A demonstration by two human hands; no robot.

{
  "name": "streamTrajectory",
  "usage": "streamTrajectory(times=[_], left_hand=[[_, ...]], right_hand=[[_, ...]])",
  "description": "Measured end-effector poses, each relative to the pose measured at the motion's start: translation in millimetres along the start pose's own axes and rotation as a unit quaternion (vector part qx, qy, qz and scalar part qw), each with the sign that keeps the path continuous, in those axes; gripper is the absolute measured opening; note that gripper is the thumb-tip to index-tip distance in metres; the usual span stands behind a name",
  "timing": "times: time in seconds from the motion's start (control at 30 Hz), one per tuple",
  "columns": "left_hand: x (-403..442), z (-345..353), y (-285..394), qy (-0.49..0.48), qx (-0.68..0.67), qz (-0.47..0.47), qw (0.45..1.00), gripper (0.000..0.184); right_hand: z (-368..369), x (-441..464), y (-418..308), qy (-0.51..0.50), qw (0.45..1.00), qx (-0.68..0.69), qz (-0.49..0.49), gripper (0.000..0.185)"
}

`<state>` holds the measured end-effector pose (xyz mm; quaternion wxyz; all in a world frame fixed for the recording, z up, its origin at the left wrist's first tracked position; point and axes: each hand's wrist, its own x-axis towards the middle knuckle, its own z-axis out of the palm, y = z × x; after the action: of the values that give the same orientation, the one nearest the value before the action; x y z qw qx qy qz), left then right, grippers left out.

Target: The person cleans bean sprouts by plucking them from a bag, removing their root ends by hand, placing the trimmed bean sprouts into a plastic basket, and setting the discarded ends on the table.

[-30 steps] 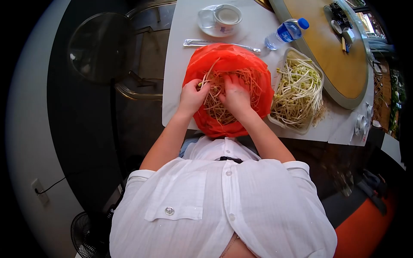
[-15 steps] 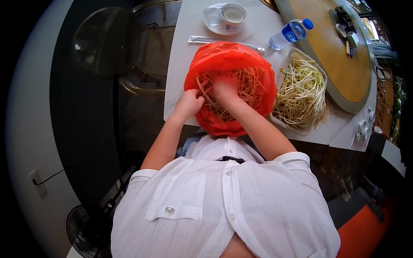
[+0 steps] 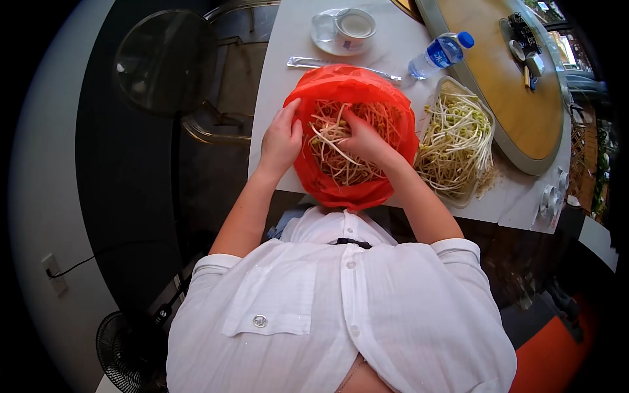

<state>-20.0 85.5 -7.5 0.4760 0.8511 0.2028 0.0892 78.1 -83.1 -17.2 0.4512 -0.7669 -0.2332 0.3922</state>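
Note:
A red plastic bag [image 3: 314, 182] stands open at the table's near edge, with many long bean sprouts [image 3: 350, 164] inside. On its left rim is my left hand [image 3: 282, 136], its fingers closed on the bag's edge. My right hand [image 3: 362, 137] is inside the opening, its thumb and fingers pinched on some pale sprouts. Its fingertips are partly hidden among them. Right of the bag, a clear plastic tray [image 3: 493, 124] holds a heap of whiter sprouts [image 3: 458, 141].
A water bottle [image 3: 440, 55], a wrapped utensil packet [image 3: 314, 63] and a plate with a bowl [image 3: 355, 25] are beyond the bag. A round turntable [image 3: 504, 78] is at the right, a chair [image 3: 216, 134] at the left. Small bits lie beside the tray.
My left hand has moved up along the bag's left rim. My right hand has come up from deeper in the bag, with sprouts now showing at its fingers.

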Motion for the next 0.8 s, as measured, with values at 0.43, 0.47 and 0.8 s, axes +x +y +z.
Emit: streamTrajectory(times=[0.43, 0.47, 0.8], left_hand=[[32.9, 21.5, -20.8, -0.011, -0.046, -0.008, 0.999, 0.035], [32.2, 21.5, -20.0, -0.010, -0.046, -0.008, 0.999, 0.035], [-4.0, 20.6, -14.2, 0.024, -0.078, -0.096, 0.992, 0.014]], right_hand=[[-53.5, -44.3, -49.4, 0.034, 0.995, 0.078, -0.054, 0.042], [-51.1, -41.2, -45.4, 0.055, 0.996, 0.001, -0.074, 0.044], [-35.0, -16.9, -1.5, 0.067, 0.970, -0.234, -0.030, 0.036]])
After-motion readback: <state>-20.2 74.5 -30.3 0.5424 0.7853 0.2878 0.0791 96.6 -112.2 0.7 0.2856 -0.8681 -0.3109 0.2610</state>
